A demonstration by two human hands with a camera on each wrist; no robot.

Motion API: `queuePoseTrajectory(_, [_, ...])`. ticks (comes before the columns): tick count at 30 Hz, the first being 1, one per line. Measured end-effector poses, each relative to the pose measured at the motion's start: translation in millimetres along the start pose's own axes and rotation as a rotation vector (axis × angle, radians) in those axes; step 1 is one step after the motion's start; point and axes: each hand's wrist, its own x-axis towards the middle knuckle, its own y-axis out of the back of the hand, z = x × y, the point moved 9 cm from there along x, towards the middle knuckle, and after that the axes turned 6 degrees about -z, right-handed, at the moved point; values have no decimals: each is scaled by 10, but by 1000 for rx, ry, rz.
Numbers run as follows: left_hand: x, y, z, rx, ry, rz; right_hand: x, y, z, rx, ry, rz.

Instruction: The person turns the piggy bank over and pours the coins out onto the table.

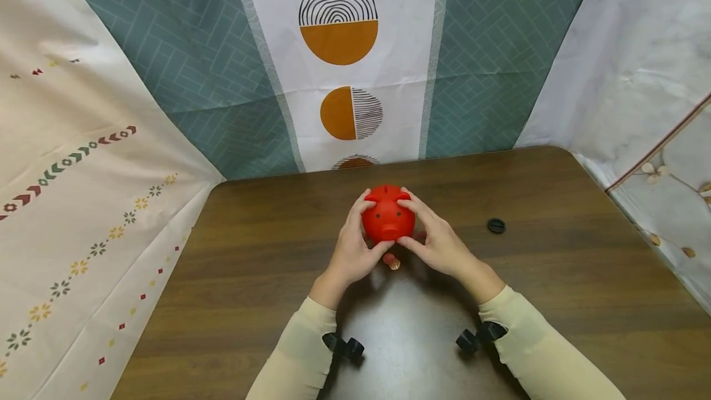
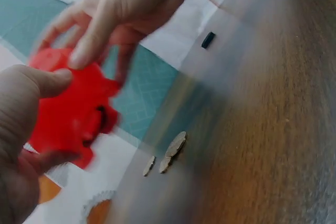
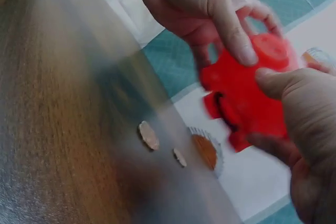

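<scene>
Both hands hold a red piggy bank (image 1: 388, 213) up over the table, its snout toward the camera and its coin slot on top. My left hand (image 1: 353, 245) grips its left side, fingers by one ear and thumb under the snout. On the other side, my right hand (image 1: 440, 242) grips it the same way, the thumb tips close together. A dark round opening (image 2: 101, 121) shows in the bank's underside in the left wrist view. Several coins (image 2: 177, 144) show below the bank; in the head view coins (image 1: 392, 262) appear just under the thumbs.
A black round plug (image 1: 496, 225) lies on the brown wooden table (image 1: 266, 264), right of the hands. Patterned cloths (image 1: 211, 48) hang behind and beside the table. Black camera mounts (image 1: 344, 346) are strapped to both sleeves.
</scene>
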Motion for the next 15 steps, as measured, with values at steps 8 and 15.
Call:
queuePoseTrajectory(8, [36,54,26,2,9,38,30,14,-3,-21,13,28])
queuePoseTrajectory(15, [-31,-61,-211,-75,182,-39,-43,-75,193,63,-135,-33])
